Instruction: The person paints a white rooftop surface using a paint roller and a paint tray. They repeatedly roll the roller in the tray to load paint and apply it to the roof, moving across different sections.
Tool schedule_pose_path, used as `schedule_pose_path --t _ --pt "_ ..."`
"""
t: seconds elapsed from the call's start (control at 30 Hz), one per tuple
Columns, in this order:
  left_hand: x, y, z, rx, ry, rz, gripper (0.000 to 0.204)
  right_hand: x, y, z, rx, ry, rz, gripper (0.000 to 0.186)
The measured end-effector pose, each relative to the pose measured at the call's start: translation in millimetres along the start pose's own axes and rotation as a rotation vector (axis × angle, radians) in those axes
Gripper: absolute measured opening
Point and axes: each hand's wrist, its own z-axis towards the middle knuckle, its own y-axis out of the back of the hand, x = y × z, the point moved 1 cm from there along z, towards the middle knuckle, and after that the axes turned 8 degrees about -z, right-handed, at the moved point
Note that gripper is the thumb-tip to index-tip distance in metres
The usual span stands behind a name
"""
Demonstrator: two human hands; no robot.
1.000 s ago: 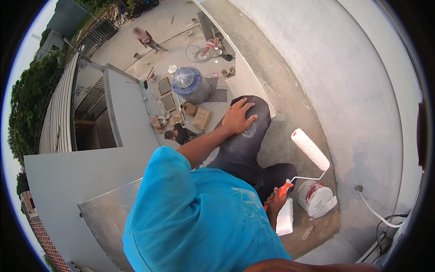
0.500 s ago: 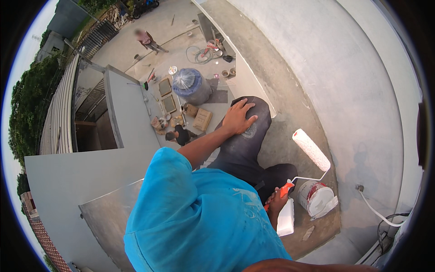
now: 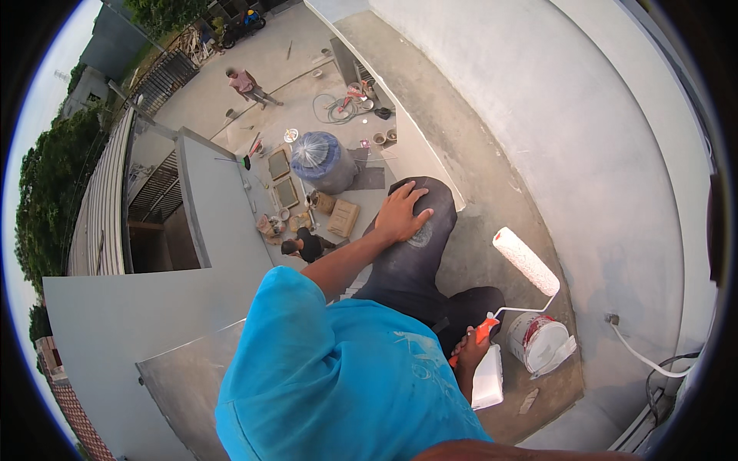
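Note:
My left hand (image 3: 401, 215) rests with spread fingers on the knee of my dark, dusty trousers (image 3: 430, 253). Low on the right, my right hand (image 3: 470, 355) is wrapped round the orange handle of a paint roller (image 3: 527, 263). The roller's fluffy white sleeve is held up, tilted, above the concrete ledge and apart from the wall. Just below the roller frame stands a white and red paint bucket (image 3: 530, 344), its rim smeared with paint. A white tray (image 3: 487, 378) lies beside my right hand, partly covered by my arm.
A pale curved wall (image 3: 615, 184) borders the ledge (image 3: 492, 192) on the right, with a white cable (image 3: 638, 353) coming out of it. The ledge drops to a yard far below, holding a blue wrapped tank (image 3: 323, 157), cartons (image 3: 344, 219) and two people.
The whole view has shifted slightly, the yard sitting a little lower in it. Both hands keep their places: the left on the knee, the right round the roller handle.

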Motion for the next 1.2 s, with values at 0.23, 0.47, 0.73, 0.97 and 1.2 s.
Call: schedule_pose_path --t 0.23,0.47,0.73,0.97,1.2 --pt "-5 4 4 0.02 0.025 -0.001 0.058 -2 1 4 0.017 0.016 0.008 0.014" --pt "5 -1 0 -0.061 -0.033 -0.033 0.046 -7 1 5 0.028 0.025 0.018 0.012" --pt "7 0 4 -0.068 -0.039 -0.022 0.042 4 -7 -4 0.026 0.024 0.021 0.015" --pt "14 6 5 -0.06 -0.106 -0.074 0.039 15 -1 -6 0.011 -0.014 -0.033 0.018" --pt "14 0 17 0.027 -0.155 -0.051 0.044 16 5 -12 -0.028 0.0 -0.035 0.026"
